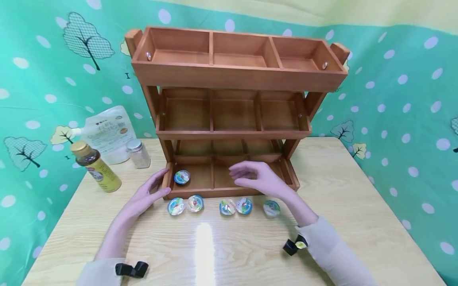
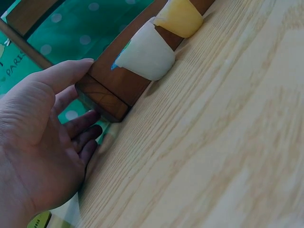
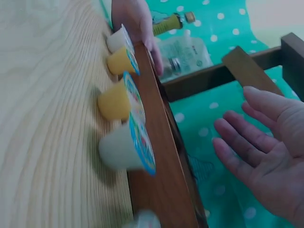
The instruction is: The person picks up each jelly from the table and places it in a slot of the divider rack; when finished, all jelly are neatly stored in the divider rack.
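At the left end of a wooden rack, my left hand holds the corner of the bottom tray, thumb at the front and fingers along the side. My right hand hovers over that tray's middle and right compartments, fingers loosely bent with nothing in them. One small jelly cup with a printed lid sits in the bottom left compartment. In front of the tray several more stand on the table, among them a white cup and a yellow cup. A clear-looking cup stands farthest right, below my right wrist.
Left of the rack stand a yellow-labelled bottle with a gold cap, a glass jar with a silver lid and a white pouch. The rack's upper trays overhang the bottom one. A green dotted cloth hangs behind the table.
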A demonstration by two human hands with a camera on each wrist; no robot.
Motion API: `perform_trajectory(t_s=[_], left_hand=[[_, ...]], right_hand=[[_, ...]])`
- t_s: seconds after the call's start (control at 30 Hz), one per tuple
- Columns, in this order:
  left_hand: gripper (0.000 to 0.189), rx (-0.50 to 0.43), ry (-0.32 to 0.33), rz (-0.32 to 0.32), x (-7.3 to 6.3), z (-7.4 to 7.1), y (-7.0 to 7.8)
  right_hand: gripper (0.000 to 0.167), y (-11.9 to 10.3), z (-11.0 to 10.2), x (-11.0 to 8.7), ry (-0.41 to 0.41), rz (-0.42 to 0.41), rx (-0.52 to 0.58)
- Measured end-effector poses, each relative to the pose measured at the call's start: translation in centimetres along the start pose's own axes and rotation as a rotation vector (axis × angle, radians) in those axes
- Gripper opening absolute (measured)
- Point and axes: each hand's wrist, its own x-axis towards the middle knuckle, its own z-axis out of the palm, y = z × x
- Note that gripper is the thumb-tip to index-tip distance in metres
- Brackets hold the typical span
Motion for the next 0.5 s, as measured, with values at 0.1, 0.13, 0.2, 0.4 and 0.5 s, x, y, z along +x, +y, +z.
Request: perform_trajectory(t_s=[0.1, 0.13, 0.2, 0.4, 0.5], left_hand=[[0.075, 0.009, -0.006, 0.014, 0.2, 0.1, 0.0], [0.075, 0.011, -0.007, 0.017, 0.2, 0.2, 0.0], [0.074, 0.013, -0.007, 0.018, 0.3, 0.2, 0.1], [0.075, 0.018, 0.008, 0.004, 0.2, 0.1, 0.1], [0.075, 0.017, 0.012, -0.005, 0.0, 0.1, 0.0]], right_hand=[[0.034, 0.8, -1.2, -1.9, -0.039, -0.002, 0.009], [0.035, 1.1, -1.6, -2.5, -0.058, -0.01, 0.014], [0.037, 1.7, -2.4, -3.5, -0.106, -0.029, 0.028], [0.045, 3.5, -4.1, -5.5, -0.258, -0.013, 0.07], [0.048, 4.4, -4.7, -6.3, -0.326, 0.002, 0.058]])
